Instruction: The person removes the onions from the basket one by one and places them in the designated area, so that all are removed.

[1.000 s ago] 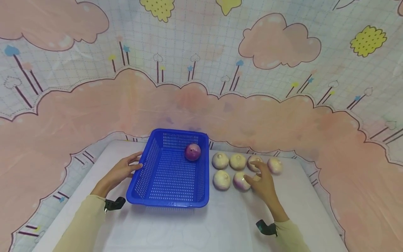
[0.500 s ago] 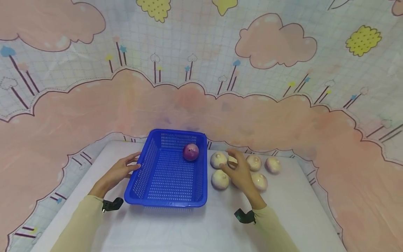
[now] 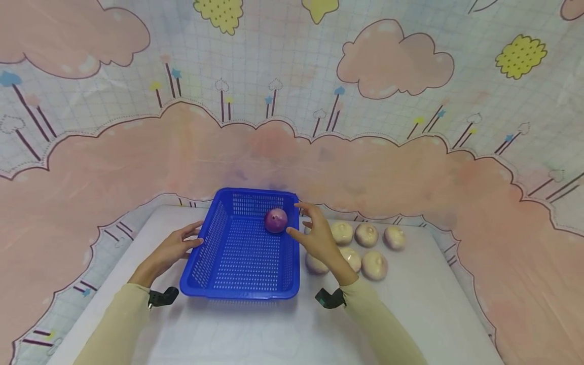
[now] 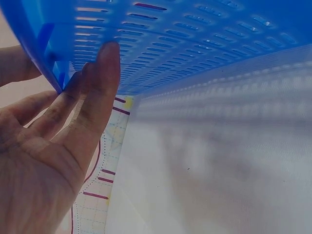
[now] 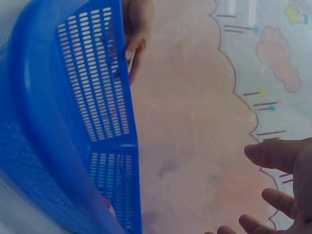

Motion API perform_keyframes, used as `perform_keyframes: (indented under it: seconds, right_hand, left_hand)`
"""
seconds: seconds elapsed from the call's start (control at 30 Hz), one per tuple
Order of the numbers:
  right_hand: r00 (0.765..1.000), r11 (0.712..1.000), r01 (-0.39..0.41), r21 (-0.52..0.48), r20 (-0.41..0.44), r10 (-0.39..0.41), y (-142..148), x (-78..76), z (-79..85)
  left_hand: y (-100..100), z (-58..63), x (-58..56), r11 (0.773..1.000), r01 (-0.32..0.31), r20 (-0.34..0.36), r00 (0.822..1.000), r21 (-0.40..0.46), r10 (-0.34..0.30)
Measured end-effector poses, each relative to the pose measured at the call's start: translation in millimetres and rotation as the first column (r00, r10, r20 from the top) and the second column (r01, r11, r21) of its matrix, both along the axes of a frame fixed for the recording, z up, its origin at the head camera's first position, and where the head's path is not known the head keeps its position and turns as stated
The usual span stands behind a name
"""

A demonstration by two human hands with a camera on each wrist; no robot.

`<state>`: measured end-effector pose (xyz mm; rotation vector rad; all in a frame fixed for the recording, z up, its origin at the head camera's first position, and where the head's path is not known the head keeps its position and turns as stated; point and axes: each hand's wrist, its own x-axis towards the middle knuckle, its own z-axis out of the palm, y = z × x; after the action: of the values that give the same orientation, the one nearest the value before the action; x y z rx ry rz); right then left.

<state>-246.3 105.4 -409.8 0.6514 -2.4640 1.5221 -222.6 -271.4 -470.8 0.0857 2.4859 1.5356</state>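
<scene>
A blue plastic basket [image 3: 248, 253] with slotted walls stands on the table, a purple onion [image 3: 276, 221] lying in its back right corner. My left hand [image 3: 172, 252] grips the basket's left rim. In the left wrist view, the fingers [image 4: 108, 68] lie against the outer slotted wall. My right hand [image 3: 319, 241] hovers at the right rim with thumb and fingers apart and nothing between them; whether it touches the rim I cannot tell. In the right wrist view, the spread thumb [image 5: 273, 155] shows clearly. Behind and beneath that hand are pale onions [image 3: 374, 264], some partly hidden.
The pale onions stand in two rows on the white table [image 3: 274, 334], right of the basket. A patterned cloth [image 3: 388, 167] rises behind and around the table.
My right hand has moved left, from above the pale onions to the basket's right rim, carrying nothing. The left hand keeps its place on the basket.
</scene>
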Motion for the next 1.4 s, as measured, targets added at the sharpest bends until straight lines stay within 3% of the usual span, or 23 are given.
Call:
perform_keyframes:
  seconds: [0.43, 0.77, 0.93, 1.13, 1.4]
  right_hand:
    - [0.993, 0.999, 0.01, -0.031, 0.114, -0.007, -34, -20.0, 10.4]
    - [0.972, 0.999, 0.035, 0.04, 0.231, -0.043, -68, -36.0, 9.9]
    - [0.945, 0.992, 0.098, 0.081, 0.304, -0.118, -84, -45.2, 5.0]
    - [0.907, 0.98, 0.192, 0.06, 0.372, -0.2, -95, -56.3, -4.2]
    - [0.845, 0.973, 0.228, 0.019, 0.492, -0.208, -98, -71.6, -23.5]
  left_hand:
    - [0, -1.4, -0.1, 1.0, -0.011, 0.007, 1.0, -0.007, 0.011]
    - [0, -0.5, -0.2, 1.0, -0.008, 0.004, 1.0, -0.002, 0.008]
    - [0, -0.7, 0.7, 1.0, -0.008, 0.0, 1.0, 0.005, 0.008]
    - [0, -1.1, 1.7, 1.0, -0.007, -0.002, 1.0, 0.009, 0.007]
    - [0, -0.7, 0.9, 1.0, -0.012, -0.006, 1.0, 0.008, 0.012]
